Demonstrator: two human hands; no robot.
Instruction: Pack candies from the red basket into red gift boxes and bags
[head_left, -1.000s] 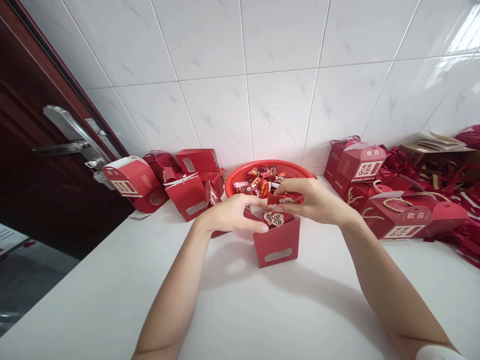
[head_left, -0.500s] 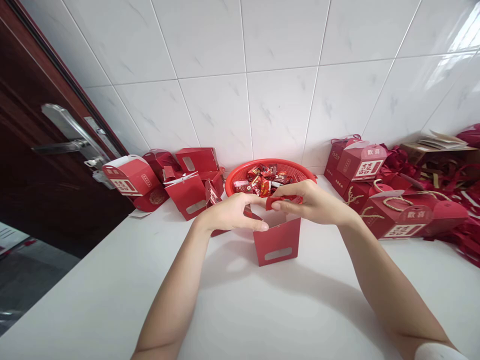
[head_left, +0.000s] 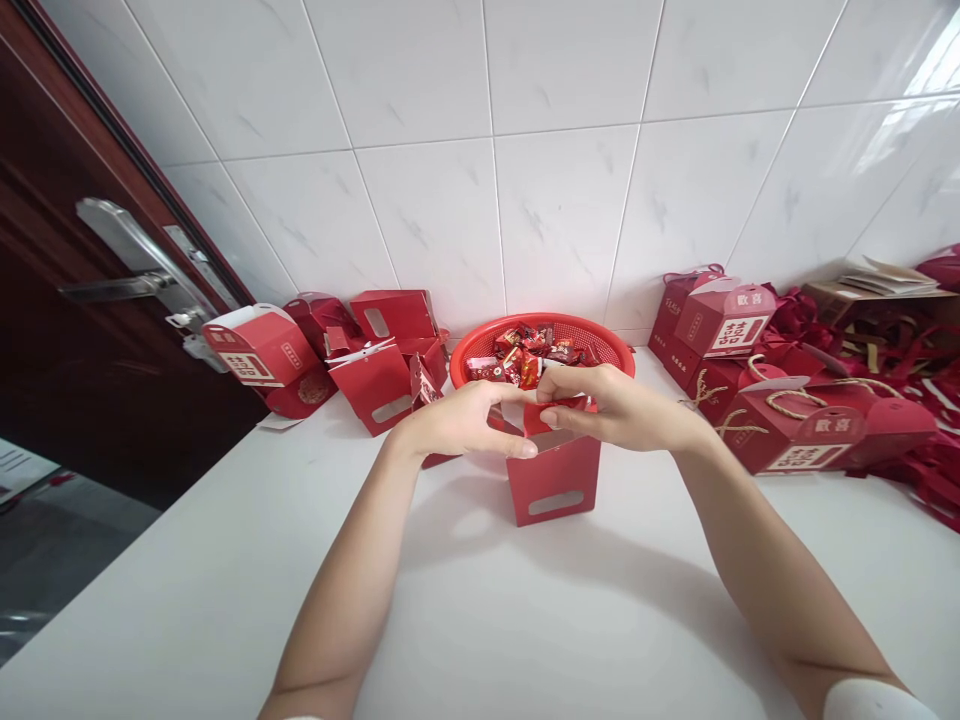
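A red paper gift box (head_left: 556, 482) with a slot-shaped cut-out stands upright on the white table in front of me, its top open. Around its upper left edge, my left hand (head_left: 469, 425) is closed, thumb on the near panel and fingers on the far side. My right hand (head_left: 611, 408) pinches a red flap (head_left: 535, 418) at the box's mouth between thumb and forefinger. Directly behind is a red plastic basket (head_left: 466, 345) holding wrapped candies (head_left: 529, 372). My hands partly hide the box's opening and the basket's front.
Several red boxes (head_left: 371, 385) stand at the left, by a dark door with a metal handle (head_left: 124, 288). At the right are more boxes (head_left: 810, 425) with rope handles, red ribbon and a cardboard box (head_left: 832, 300). A tiled wall (head_left: 562, 220) bounds the table's back.
My right fingers have shifted slightly down and left with the red flap, which shows more over the box's opening. My left hand keeps its grip on the box edge.
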